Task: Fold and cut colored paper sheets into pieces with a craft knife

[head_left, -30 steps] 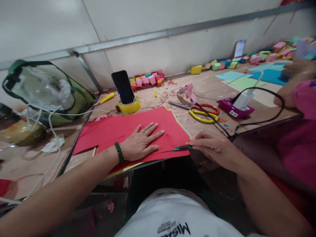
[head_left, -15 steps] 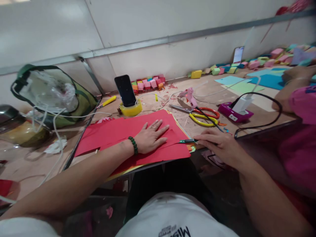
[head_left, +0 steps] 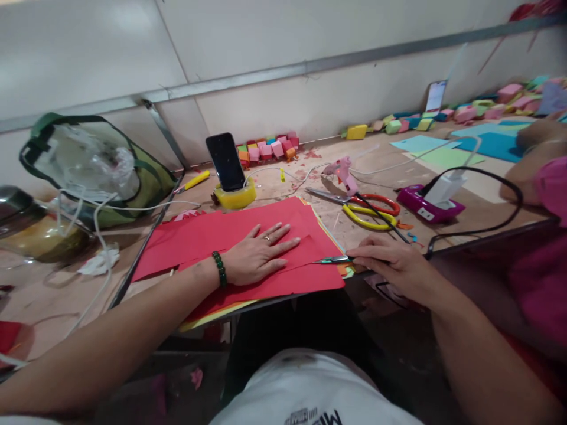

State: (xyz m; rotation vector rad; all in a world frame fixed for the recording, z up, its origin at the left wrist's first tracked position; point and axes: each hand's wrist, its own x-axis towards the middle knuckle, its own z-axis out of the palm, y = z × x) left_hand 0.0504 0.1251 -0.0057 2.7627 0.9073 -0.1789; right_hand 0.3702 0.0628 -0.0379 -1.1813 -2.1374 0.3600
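Red paper sheets (head_left: 261, 286) lie stacked near the table's front edge, with yellow and other coloured sheets showing under them. Flat on the top red sheet, fingers spread, rests my left hand (head_left: 254, 255), wearing a ring and a green bead bracelet. My right hand (head_left: 392, 262) is closed around a slim craft knife (head_left: 333, 260) with green on it. The knife's pointed tip touches the red paper, to the right of my left fingers, where a cut line or edge runs across the sheet. Part of the knife is hidden in my fingers.
Beyond the paper are scissors (head_left: 370, 217), a pink glue gun (head_left: 343, 174), a phone (head_left: 225, 162) in a yellow tape roll (head_left: 237, 195), and a yellow cutter (head_left: 197, 180). A purple power strip (head_left: 429, 203) with cables stands right, near another person's arm (head_left: 531, 159). A green bag (head_left: 148, 183) sits left.
My left hand has slid left across the red paper. The knife in my right hand now shows more of its pointed end, reaching slightly farther left over the sheet.
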